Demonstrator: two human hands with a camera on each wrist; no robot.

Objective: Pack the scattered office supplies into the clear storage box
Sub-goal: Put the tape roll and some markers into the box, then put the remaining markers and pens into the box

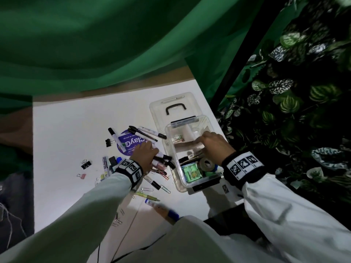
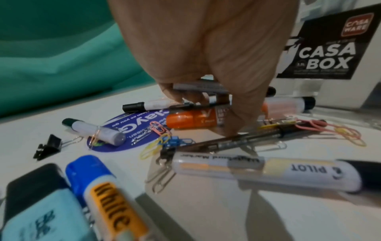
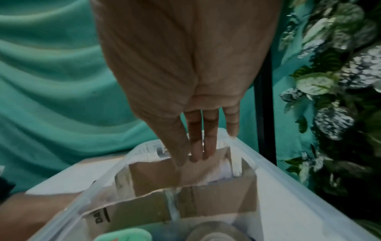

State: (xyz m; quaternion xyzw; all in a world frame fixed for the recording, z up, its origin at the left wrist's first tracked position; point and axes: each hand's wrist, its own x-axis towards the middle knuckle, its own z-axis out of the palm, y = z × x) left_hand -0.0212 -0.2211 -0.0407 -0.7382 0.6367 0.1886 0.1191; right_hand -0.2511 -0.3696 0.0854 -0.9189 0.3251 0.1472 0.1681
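Observation:
The clear storage box (image 1: pixel 169 149) stands open at the right of the white table and bears a black label (image 2: pixel 321 53). Inside lie a tape roll (image 1: pixel 206 164), a green pack (image 1: pixel 190 172) and cardboard dividers (image 3: pixel 216 210). My right hand (image 1: pixel 204 138) reaches into the box's far half, and its straight fingers (image 3: pixel 195 151) touch a cardboard divider. Just left of the box, my left hand (image 1: pixel 156 158) curls its fingers (image 2: pixel 175 96) round a grey marker (image 2: pixel 201 86) and more pens in the pile. An orange marker (image 2: pixel 191 121) lies under that hand.
The box lid (image 1: pixel 171 103) lies behind the box. Markers, a purple round sticker (image 1: pixel 131 141), black binder clips (image 1: pixel 85 164), paper clips (image 1: pixel 165 187), a Pilot marker (image 2: pixel 268 172) and a blue-capped correction pen (image 2: pixel 107 192) are scattered on the table. A leafy wall stands at the right.

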